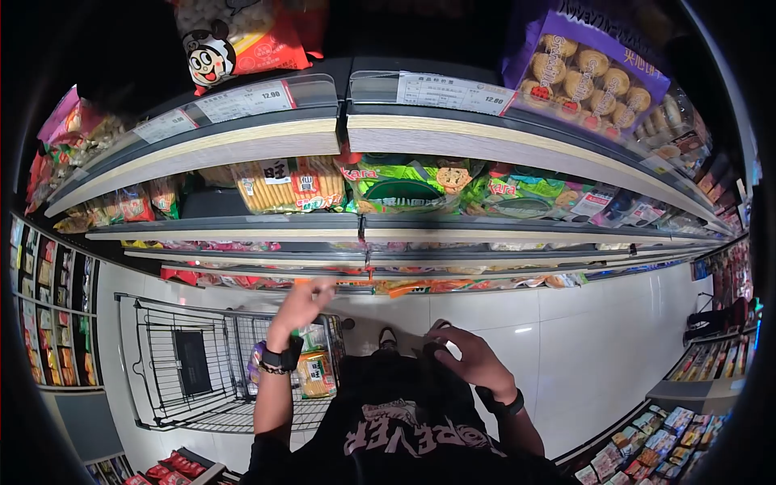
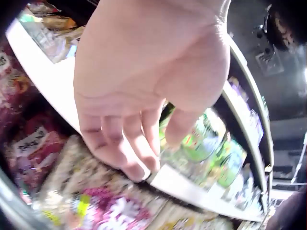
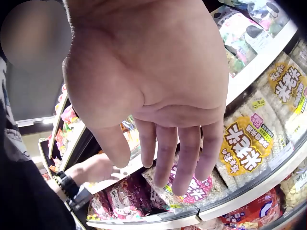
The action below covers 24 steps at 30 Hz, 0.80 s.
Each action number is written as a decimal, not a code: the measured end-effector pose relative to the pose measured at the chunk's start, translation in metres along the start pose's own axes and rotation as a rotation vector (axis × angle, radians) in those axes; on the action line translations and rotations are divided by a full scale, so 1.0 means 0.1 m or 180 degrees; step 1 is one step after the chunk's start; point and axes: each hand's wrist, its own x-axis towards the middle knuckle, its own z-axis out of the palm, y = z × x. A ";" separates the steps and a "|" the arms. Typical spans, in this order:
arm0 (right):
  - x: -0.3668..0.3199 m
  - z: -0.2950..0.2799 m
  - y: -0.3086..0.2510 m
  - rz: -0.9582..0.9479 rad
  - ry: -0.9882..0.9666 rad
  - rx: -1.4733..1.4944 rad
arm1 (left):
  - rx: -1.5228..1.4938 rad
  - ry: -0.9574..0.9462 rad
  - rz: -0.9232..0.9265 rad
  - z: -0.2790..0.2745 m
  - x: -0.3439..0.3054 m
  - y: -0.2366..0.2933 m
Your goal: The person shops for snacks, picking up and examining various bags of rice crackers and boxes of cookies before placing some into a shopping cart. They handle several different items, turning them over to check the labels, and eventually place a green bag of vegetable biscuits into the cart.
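My left hand [image 1: 304,307] is raised over the cart's near right corner, its fingers loosely bent and holding nothing. In the left wrist view the left hand [image 2: 148,86] hangs palm toward the camera, shelf goods behind it. The right hand [image 1: 478,362] is held in front of the body at the right; in the right wrist view the right hand [image 3: 153,91] has relaxed, extended fingers and nothing in them. Behind it lie a pink-labelled pack [image 3: 192,187] and a yellow-labelled pack [image 3: 244,148]. The cart [image 1: 194,420] holds an orange-and-green pack [image 1: 316,374] and a purple item.
Shelves with a wooden front edge [image 1: 517,137] run across the front, carrying green bags [image 1: 408,190], a pack of long crackers [image 1: 283,187] and a purple biscuit bag [image 1: 594,69]. More racks stand at both sides. Pale floor tiles [image 1: 558,347] lie to the right of the body.
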 end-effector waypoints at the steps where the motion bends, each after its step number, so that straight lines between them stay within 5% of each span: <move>1: -0.02 0.01 -0.04 0.0042 0.0055 -0.0036 | -0.0258 0.0220 0.0407 -0.12 0.07 0.36; 7: -0.20 0.04 -0.10 0.0210 0.0232 -0.0112 | -0.1119 0.1833 0.1690 -0.33 0.52 1.49; 24: -0.39 -0.24 0.18 0.0103 0.0365 -0.0178 | -0.1519 0.1803 0.1714 -0.34 0.82 1.73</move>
